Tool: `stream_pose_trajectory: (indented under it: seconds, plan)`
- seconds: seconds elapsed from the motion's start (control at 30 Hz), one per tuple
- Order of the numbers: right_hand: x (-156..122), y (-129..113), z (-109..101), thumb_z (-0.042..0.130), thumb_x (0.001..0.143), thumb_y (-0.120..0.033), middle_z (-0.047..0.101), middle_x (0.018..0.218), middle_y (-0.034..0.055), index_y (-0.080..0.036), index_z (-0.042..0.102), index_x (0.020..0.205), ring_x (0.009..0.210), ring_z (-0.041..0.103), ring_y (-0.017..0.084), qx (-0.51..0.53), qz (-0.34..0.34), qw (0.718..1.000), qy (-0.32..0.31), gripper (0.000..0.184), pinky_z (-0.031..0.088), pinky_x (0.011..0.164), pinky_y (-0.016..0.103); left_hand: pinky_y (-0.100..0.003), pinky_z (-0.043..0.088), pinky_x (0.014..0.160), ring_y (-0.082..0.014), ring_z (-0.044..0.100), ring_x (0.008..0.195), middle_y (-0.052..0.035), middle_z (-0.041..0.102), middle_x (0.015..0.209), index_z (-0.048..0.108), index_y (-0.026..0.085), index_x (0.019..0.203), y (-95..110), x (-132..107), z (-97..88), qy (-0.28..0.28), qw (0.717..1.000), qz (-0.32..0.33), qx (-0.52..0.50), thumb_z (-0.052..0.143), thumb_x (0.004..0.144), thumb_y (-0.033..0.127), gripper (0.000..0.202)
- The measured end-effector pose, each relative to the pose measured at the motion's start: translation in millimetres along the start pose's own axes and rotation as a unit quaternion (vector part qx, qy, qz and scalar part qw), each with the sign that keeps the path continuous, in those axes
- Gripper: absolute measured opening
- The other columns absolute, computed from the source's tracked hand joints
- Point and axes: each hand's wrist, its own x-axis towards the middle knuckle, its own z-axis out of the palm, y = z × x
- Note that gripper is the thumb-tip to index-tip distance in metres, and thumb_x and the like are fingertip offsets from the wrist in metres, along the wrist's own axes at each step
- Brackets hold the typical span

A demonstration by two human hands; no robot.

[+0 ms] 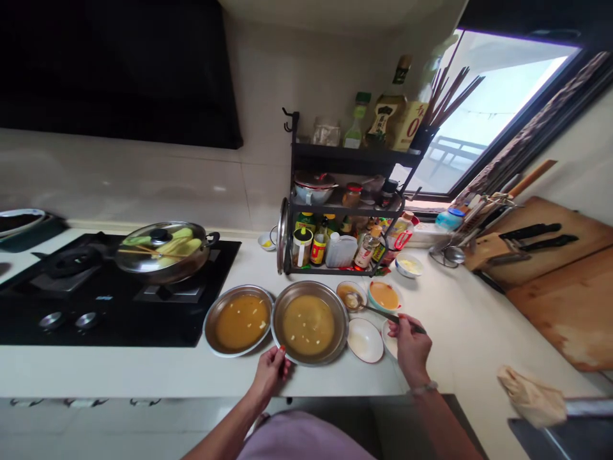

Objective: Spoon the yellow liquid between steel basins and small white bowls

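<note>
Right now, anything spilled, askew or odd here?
No spill shows. Only the glass lid on the stove pan sits tilted, apparently over chopsticks. Left hand grips a dish; right hand holds a spoon.

Two round shiny metal pans (310, 324) lie on the smooth pale glossy counter (143, 370); worn matt wooden boards (565, 287) at right.

The left hand (271, 370) pinches the near rim of a round metal pan (286, 305) holding yellow-brown liquid. A second pan (209, 326) sits against it, further out to that hand's left. The right hand (409, 345) grips a spoon (378, 312), whose tip rests in a small bowl (342, 289) just beyond the fingers. A white dish (364, 340) lies between the hands, and an orange-filled bowl (371, 301) sits beyond the right one.
</note>
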Motion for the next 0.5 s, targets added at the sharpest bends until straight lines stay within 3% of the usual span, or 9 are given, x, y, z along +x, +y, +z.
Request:
stream_pose_trajectory:
  seconds: [0.23,0.5]
  plan:
    - [23.2,8.9,-15.2,0.071,0.069,-0.050,0.064,0.054,0.0000,-0.014,0.061,0.084,0.042,0.058,0.014,0.055,0.010,0.998,-0.010,0.040,0.049,0.041,0.025,-0.021,0.034,0.040,-0.0083,0.043,0.040,0.0035,0.054,0.049,0.050,0.018,0.059,0.5,-4.0,3.1,0.048,0.999,0.018,0.010,0.070,0.053,0.065,0.051]
    - [26.9,-4.7,-14.1,0.071,0.069,-0.054,0.062,0.053,-0.0009,-0.015,0.060,0.084,0.039,0.054,0.013,0.102,0.012,0.990,-0.092,0.043,0.047,0.040,0.026,-0.020,0.033,0.041,-0.0077,0.044,0.040,0.0035,0.053,0.047,0.051,0.017,0.058,6.4,-9.1,9.3,0.091,0.995,0.034,0.011,0.073,0.050,0.063,0.051]
